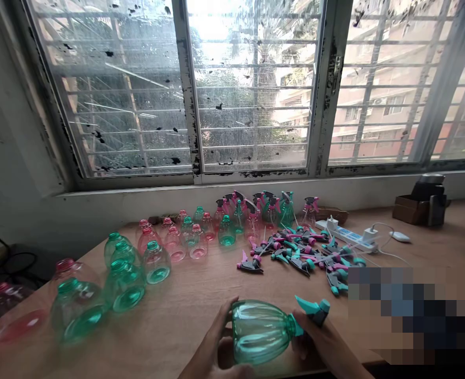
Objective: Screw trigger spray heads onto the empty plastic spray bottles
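Observation:
My left hand (216, 342) wraps round the base of a clear green plastic bottle (260, 331) lying sideways near the table's front edge. My right hand (315, 334) is closed on the bottle's neck, where a teal spray trigger head (314, 309) sits. A heap of loose pink and teal trigger heads (295, 252) lies beyond the hands, at the table's middle.
Several uncapped green and pink bottles (125, 273) stand at the left on the wooden table (201, 295). Bottles with triggers fitted (256, 210) line the window sill wall. A white power strip (349, 237) and a brown box (417, 208) lie at the right. A blurred patch covers the lower right.

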A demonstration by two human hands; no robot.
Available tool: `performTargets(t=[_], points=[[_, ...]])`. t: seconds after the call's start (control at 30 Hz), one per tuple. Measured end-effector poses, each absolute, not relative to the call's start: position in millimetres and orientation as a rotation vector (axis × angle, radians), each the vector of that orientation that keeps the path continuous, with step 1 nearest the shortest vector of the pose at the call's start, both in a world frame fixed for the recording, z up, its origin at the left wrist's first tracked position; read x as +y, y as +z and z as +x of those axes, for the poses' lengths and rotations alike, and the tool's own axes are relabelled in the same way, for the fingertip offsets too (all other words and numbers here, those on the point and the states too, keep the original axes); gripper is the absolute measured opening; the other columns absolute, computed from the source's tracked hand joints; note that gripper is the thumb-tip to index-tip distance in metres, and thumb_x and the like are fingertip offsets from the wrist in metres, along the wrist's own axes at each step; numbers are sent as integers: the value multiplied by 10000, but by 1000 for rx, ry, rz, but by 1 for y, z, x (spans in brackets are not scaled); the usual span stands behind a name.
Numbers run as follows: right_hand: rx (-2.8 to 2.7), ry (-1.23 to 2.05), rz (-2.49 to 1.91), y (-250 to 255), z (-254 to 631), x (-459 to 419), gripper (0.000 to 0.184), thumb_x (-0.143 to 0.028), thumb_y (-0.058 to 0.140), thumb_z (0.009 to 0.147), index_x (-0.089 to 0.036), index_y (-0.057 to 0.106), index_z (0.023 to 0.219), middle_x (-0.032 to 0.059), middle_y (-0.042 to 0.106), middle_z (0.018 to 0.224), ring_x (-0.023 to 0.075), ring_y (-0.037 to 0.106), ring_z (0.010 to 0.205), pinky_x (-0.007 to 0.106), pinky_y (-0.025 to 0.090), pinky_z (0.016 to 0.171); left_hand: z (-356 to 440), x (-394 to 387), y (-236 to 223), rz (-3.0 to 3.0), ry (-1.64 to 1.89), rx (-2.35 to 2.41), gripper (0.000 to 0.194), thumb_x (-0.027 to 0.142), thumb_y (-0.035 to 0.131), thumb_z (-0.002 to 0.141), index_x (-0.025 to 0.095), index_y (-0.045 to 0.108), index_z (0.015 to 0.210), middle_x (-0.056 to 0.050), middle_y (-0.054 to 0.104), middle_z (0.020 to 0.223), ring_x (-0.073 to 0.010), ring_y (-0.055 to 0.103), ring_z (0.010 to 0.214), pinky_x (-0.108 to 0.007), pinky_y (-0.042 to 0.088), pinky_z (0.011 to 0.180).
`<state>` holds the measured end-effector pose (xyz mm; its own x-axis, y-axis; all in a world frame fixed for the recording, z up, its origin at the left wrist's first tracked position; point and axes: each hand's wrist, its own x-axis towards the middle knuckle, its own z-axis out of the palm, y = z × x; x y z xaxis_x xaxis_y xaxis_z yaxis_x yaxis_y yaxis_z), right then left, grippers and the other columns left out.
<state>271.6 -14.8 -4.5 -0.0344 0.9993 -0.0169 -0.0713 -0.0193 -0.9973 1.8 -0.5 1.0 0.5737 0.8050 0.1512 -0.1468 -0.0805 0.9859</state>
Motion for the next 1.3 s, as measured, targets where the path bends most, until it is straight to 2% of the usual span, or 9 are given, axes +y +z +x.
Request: performTargets(t=[0.13, 0.23, 0.37, 0.47, 0.63, 0.9, 1.0, 1.13, 1.3], points=[[-1201, 1276, -1094, -10, 273, -12, 571, -736, 715, 762, -183, 708, 620, 48, 707, 577, 202, 610, 537, 320, 453, 574, -1, -4, 8, 1557, 924, 663, 1062, 550, 848, 751, 327, 240, 1592, -122, 451, 1578, -379, 482, 1424, -456, 397, 1183], [-1249, 1250, -1071, -13, 273, -10, 539, -719, 776, 702, -183, 721, 688, 22, 688, 570, 193, 588, 530, 308, 441, 559, -2, -5, 15, 1580, 934, 790, 1047, 606, 839, 732, 268, 309, 1569, -130, 467, 1559, -387, 438, 1451, -461, 296, 1241], [-1268, 1245, -1067, -14, 273, -8, 542, -707, 775, 707, -176, 752, 813, 5, 676, 558, 175, 565, 512, 284, 427, 540, 2, -6, 25, 1568, 912, 825, 970, 601, 868, 697, 224, 409, 1464, -152, 598, 1404, -375, 577, 1313, -463, 425, 1139], [-1260, 1250, -1026, -13, 273, -6, 543, -679, 785, 717, -169, 761, 903, 13, 702, 584, 169, 566, 506, 277, 422, 534, 6, -7, 33, 1578, 939, 824, 828, 598, 828, 752, 202, 465, 1382, -153, 658, 1320, -358, 622, 1249, -446, 476, 1069], [-1256, 1289, -1022, -13, 273, -5, 454, -596, 860, 673, -169, 743, 772, 25, 706, 611, 175, 579, 529, 285, 449, 540, 7, -5, 35, 1596, 994, 884, 683, 611, 780, 796, 214, 528, 1290, -119, 696, 1227, -351, 643, 1196, -440, 491, 1022], [-1277, 1348, -964, -16, 273, -6, 500, -635, 810, 742, -139, 756, 776, 29, 685, 573, 154, 597, 494, 270, 442, 510, 7, -4, 30, 1476, 946, 735, 815, 549, 892, 697, 235, 468, 1318, -123, 655, 1272, -351, 625, 1233, -456, 478, 1046], [-1310, 1324, -1013, -15, 272, -7, 529, -664, 761, 779, -149, 709, 674, 7, 634, 518, 139, 578, 449, 250, 422, 459, 7, -2, 25, 1462, 927, 701, 866, 542, 915, 668, 242, 434, 1322, -128, 634, 1260, -352, 625, 1214, -473, 482, 1032], [-1298, 1301, -1116, -11, 267, -10, 604, -725, 710, 781, -194, 548, 543, -48, 497, 467, 104, 496, 350, 216, 340, 347, 5, 1, 15, 1597, 977, 767, 909, 568, 916, 636, 234, 437, 1332, -148, 576, 1280, -384, 587, 1217, -513, 458, 1043], [-1258, 1320, -1167, -7, 266, -15, 635, -768, 659, 785, -224, 461, 525, -100, 375, 415, 72, 396, 263, 198, 215, 285, 4, 1, 8, 1820, 1060, 891, 853, 322, 953, 604, 252, 481, 1311, -130, 484, 1371, -404, 478, 1324, -527, 352, 1156]])
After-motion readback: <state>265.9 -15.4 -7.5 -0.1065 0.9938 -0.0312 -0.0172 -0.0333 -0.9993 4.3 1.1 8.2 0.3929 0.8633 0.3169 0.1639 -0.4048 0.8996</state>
